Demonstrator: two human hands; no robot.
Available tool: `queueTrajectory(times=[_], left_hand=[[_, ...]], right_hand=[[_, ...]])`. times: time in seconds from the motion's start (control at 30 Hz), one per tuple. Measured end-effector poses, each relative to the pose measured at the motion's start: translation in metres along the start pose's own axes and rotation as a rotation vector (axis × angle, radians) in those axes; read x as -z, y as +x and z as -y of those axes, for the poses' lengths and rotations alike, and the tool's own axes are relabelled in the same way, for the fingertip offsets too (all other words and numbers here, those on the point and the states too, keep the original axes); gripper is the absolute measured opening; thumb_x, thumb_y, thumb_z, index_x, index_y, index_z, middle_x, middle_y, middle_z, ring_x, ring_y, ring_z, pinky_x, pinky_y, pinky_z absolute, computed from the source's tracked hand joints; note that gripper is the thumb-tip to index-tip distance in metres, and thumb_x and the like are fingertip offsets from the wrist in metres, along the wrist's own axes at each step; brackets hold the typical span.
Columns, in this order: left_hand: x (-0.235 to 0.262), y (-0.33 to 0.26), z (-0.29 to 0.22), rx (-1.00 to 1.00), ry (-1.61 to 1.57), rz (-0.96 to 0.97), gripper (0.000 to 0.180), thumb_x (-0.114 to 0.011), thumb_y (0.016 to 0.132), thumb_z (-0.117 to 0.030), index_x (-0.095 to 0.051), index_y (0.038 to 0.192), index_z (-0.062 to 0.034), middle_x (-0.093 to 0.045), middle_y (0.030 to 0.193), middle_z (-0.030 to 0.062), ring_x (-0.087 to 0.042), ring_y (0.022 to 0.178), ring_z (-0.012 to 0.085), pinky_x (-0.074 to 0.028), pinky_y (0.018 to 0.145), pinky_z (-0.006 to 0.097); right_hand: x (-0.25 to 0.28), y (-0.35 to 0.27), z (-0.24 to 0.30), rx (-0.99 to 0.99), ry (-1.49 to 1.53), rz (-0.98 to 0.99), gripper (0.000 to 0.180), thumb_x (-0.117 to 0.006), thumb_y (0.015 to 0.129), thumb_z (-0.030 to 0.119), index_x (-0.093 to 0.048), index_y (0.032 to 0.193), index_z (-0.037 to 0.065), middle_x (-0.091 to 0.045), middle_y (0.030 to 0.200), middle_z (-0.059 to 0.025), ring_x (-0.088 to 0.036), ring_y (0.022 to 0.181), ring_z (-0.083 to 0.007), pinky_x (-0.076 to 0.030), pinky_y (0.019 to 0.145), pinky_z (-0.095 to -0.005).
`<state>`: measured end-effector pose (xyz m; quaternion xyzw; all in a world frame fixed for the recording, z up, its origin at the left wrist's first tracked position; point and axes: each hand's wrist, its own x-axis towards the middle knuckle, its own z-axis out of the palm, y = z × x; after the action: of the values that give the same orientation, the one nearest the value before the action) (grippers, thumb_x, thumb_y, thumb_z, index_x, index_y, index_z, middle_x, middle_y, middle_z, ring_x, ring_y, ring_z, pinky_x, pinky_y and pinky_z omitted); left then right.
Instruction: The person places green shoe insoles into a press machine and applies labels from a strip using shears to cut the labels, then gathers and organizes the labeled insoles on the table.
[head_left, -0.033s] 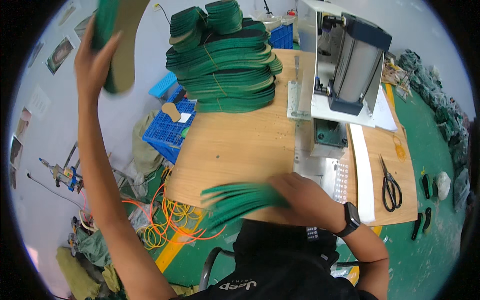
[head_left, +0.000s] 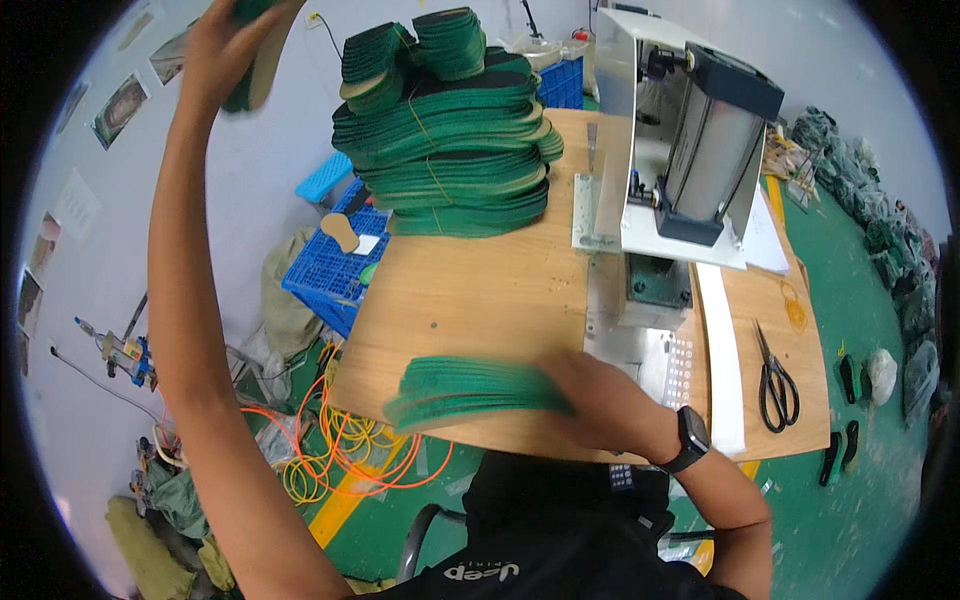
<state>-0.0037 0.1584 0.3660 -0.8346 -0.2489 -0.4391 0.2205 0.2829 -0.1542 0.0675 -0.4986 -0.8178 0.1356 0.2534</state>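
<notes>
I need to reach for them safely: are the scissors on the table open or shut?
Shut. The scissors lie flat on the wooden table, blades together in one line, handles side by side.

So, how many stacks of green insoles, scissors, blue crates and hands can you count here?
Insole stacks: 2, the tall stack and the low stack
Scissors: 1
Blue crates: 2, crate and far crate
Hands: 2, left hand and right hand
Total: 7
</notes>
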Motion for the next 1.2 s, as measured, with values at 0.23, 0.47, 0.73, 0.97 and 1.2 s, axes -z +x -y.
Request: queueTrajectory(times=[0.23, 0.47, 0.73, 0.97, 1.2], left_hand=[[-0.102, 0.062, -0.042, -0.005, -0.036, 0.511, 0.067, -0.070, 0.076, -0.027, -0.045, 0.136, -0.0095, -0.052, 0.131, 0.0184, -0.049, 0.121, 0.0296, -0.037, 0.104, 0.038], [-0.105, 0.019, -0.069, -0.283, -0.061, 0.126, 0.060, -0.064, 0.083, -0.038, -0.049, 0.131, -0.0057, -0.058, 0.120, 0.0153, -0.056, 0.110, 0.0268, -0.043, 0.095, 0.036], [-0.093, -0.224, -0.242, 0.089, -0.592, 1.200, 0.086, -0.075, 0.065, -0.023, -0.035, 0.138, 0.0008, -0.053, 0.122, 0.0254, -0.053, 0.108, 0.0438, -0.043, 0.093, 0.041], [-0.052, -0.257, -0.249, -0.185, -0.410, 0.522, 0.056, -0.065, 0.066, -0.008, -0.053, 0.119, 0.0034, -0.058, 0.118, 0.0220, -0.057, 0.108, 0.0384, -0.044, 0.093, 0.042], [-0.021, -0.272, -0.225, -0.188, -0.507, 0.508, 0.067, -0.067, 0.067, -0.008, -0.046, 0.130, -0.0036, -0.044, 0.136, 0.0253, -0.043, 0.124, 0.0421, -0.031, 0.104, 0.050]], right_hand=[[-0.020, 0.006, -0.017, -0.243, -0.169, 0.093, 0.046, -0.070, 0.070, 0.020, -0.049, 0.105, -0.002, -0.058, 0.095, -0.0198, -0.058, 0.093, -0.0353, -0.049, 0.077, -0.0442], [-0.015, 0.006, -0.018, -0.214, -0.152, -0.003, 0.040, -0.067, 0.071, 0.017, -0.050, 0.102, -0.001, -0.060, 0.090, -0.0187, -0.061, 0.085, -0.0337, -0.051, 0.070, -0.0436], [-0.035, -0.011, -0.031, -0.164, -0.077, -0.067, 0.045, -0.067, 0.079, 0.036, -0.054, 0.098, -0.002, -0.062, 0.090, -0.0178, -0.061, 0.086, -0.0349, -0.050, 0.071, -0.0405], [-0.011, -0.014, -0.041, -0.205, 0.836, 0.084, 0.057, -0.058, 0.088, 0.050, -0.057, 0.101, -0.006, -0.065, 0.089, -0.0108, -0.062, 0.080, -0.0200, -0.048, 0.066, -0.0317], [-0.013, 0.015, -0.021, 0.028, 0.982, 0.121, 0.059, -0.076, 0.074, 0.040, -0.058, 0.108, -0.004, -0.067, 0.092, -0.0117, -0.064, 0.082, -0.0196, -0.050, 0.069, -0.0302]])
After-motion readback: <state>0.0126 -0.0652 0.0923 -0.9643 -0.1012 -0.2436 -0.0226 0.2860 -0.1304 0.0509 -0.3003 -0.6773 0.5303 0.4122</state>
